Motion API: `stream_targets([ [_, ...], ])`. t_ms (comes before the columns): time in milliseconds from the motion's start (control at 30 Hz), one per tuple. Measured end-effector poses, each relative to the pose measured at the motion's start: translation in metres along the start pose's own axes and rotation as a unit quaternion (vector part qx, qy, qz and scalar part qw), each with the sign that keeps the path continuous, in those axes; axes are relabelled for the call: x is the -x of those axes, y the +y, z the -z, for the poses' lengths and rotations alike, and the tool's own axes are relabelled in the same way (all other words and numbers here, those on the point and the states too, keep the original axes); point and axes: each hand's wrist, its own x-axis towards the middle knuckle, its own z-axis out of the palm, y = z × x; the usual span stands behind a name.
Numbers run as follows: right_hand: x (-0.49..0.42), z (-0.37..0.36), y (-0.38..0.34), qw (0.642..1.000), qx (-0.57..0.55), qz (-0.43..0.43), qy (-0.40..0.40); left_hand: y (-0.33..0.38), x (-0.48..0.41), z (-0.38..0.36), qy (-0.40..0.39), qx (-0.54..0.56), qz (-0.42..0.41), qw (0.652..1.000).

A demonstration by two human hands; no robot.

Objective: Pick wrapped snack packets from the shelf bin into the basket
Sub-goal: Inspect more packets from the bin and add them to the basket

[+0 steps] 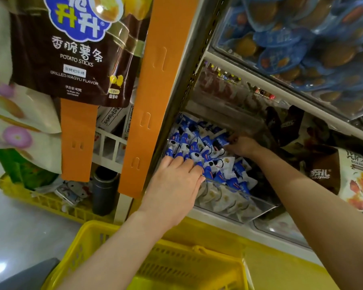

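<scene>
Lying in: blue-and-white snack packets heaped in the clear shelf bin, mid-scene; none visible in the basket yet.
Right hand: far in the heap, fingers curled, apparently pinching one packet to lift it.
Left hand: near-left edge, fingers flat on the packets, likely steadying the pile.
Yellow basket: near, just below the bin, placed to receive picks.
</scene>
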Motion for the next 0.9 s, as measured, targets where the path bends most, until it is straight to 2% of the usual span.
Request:
stream_targets([
  [133, -0.003, 0.006, 0.003, 0.999, 0.023, -0.011, -0.023, -0.001, 0.0, -0.003, 0.02, -0.005, -0.007, 1.0],
  [233, -0.005, -0.001, -0.001, 0.999, 0.037, 0.011, -0.036, -0.001, -0.001, -0.004, 0.024, -0.008, -0.012, 1.0],
  [400, -0.009, -0.021, -0.004, 0.996, -0.077, 0.018, -0.044, 0.0, 0.0, -0.006, 0.037, -0.003, -0.01, 0.999],
  [533, -0.011, -0.014, -0.001, 0.993, -0.101, 0.013, -0.05, -0.001, -0.001, -0.008, 0.044, 0.002, -0.013, 0.999],
  [700, -0.014, 0.002, 0.002, 0.995, -0.088, 0.025, -0.029, 0.0, 0.0, -0.009, 0.047, 0.004, -0.017, 0.999],
  [800, -0.013, 0.014, 0.005, 0.996, -0.082, 0.018, 0.014, 0.0, -0.001, -0.008, 0.051, 0.006, -0.016, 0.999],
  [900, -0.01, 0.016, 0.01, 1.0, -0.007, 0.007, 0.018, 0.0, -0.001, -0.007, 0.049, 0.011, -0.015, 0.999],
])
